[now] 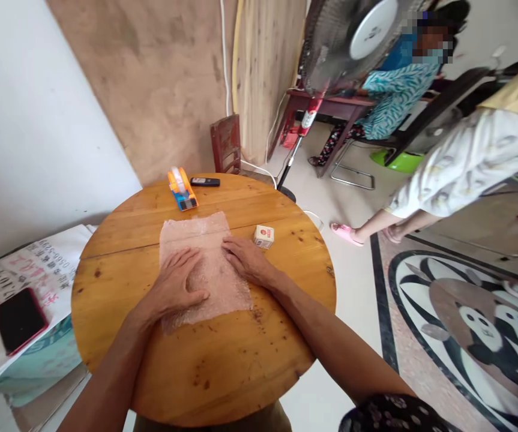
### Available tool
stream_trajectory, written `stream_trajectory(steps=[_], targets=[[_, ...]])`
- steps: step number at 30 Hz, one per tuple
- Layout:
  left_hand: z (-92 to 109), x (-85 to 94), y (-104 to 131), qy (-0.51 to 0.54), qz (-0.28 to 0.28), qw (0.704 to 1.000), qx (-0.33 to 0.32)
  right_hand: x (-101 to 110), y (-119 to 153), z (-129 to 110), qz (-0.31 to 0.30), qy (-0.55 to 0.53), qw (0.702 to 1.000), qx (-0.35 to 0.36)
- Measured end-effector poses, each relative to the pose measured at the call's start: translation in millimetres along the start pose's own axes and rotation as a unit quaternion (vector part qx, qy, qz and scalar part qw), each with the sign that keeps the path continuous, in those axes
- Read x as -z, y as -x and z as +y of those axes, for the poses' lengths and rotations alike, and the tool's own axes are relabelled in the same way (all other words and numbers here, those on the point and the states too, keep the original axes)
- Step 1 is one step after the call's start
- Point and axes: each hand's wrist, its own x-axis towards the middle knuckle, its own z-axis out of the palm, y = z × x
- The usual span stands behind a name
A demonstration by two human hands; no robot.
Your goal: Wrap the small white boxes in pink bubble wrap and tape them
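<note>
A sheet of pinkish bubble wrap [211, 264] lies spread on the round wooden table [222, 372]. My left hand [175, 282] rests flat on its left part, thumb apart from the fingers. On its right edge lies my right hand [247, 259], palm down with the fingers stretched out. Just beyond the right hand stands a small white box [264, 236] with a red mark. Toward the table's far side are an orange and blue tape dispenser [182, 189] with a roll of clear tape and a black device like a remote control [205, 182].
A phone [20, 321] lies on printed paper [51, 258] to the left. A red chair [225, 144] stands behind the table, near a standing fan [313, 114]. One person [394, 102] sits at a desk; another person [448, 174] in pink slippers stands at right.
</note>
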Motion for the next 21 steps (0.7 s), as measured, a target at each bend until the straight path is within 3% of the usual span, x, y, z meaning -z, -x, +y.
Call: stream_trajectory(steps=[5,9,13,17,21], targets=[[-3,-1.7,1,0.000,0.018,1.000,-0.009,8,0,-4,0.009,-0.006,1.000,0.013],[1,3.9,2,0.003,0.004,1.000,0.005,40,4,-5,0.057,0.018,0.998,0.017],[8,10.8,2,0.005,-0.019,0.999,0.034,70,11,20,0.031,0.099,0.991,-0.080],[11,12.6,2,0.009,-0.022,0.999,0.043,78,20,51,-0.019,0.109,0.980,-0.167],[9,10.6,2,0.018,-0.014,0.999,0.034,85,21,46,0.040,0.022,0.984,-0.171]])
